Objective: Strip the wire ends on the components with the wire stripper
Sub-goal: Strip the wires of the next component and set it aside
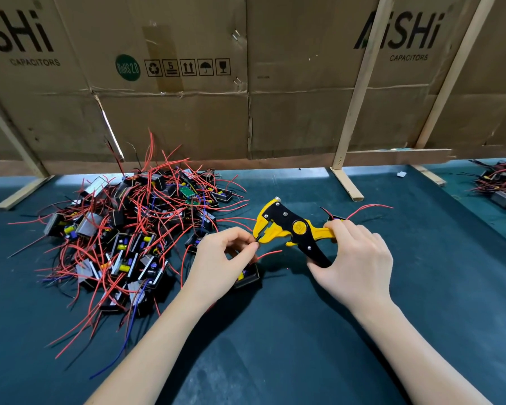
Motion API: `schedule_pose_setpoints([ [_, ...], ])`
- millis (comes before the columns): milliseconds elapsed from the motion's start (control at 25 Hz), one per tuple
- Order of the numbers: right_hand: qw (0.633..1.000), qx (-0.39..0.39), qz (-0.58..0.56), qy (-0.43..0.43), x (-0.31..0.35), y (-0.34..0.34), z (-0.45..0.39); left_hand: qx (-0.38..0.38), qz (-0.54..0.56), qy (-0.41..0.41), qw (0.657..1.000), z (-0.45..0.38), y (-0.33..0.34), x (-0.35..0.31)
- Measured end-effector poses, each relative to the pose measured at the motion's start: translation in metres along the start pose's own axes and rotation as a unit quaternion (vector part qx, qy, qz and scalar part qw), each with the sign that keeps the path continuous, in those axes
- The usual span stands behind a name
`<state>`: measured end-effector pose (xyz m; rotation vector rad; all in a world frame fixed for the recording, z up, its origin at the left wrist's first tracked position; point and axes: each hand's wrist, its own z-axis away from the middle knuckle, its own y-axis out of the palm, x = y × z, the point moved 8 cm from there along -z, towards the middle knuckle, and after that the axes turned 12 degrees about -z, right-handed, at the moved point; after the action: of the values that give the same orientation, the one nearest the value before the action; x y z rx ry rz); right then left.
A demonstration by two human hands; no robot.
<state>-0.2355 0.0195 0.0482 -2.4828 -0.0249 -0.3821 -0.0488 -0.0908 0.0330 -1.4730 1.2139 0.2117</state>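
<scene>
yellow wire stripper [287, 229] gripped by right hand [354, 258]; left hand [219, 258] pinches wire at its jaws

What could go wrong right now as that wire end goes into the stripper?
1. The left hand pinches the wire right at the mouth of the yellow-and-black wire stripper; the fingertips may get nipped when the right hand squeezes.
2. The small black component hangs under the left hand and may tug the wire out.
3. Its loose red wire may snag the stripper.
</scene>
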Motion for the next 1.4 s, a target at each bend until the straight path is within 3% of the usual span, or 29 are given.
schedule_pose_setpoints([
  [360,0.999,-0.040,0.014,-0.023,0.0023,-0.0068,-0.0008,0.013,-0.003,0.014,1.000,-0.0002,0.0011,-0.0002],
  [1400,1.000,-0.016,-0.006,-0.017,-0.0009,-0.0019,-0.0002,0.012,-0.047,0.032,0.998,0.0012,-0.0012,-0.0039],
])
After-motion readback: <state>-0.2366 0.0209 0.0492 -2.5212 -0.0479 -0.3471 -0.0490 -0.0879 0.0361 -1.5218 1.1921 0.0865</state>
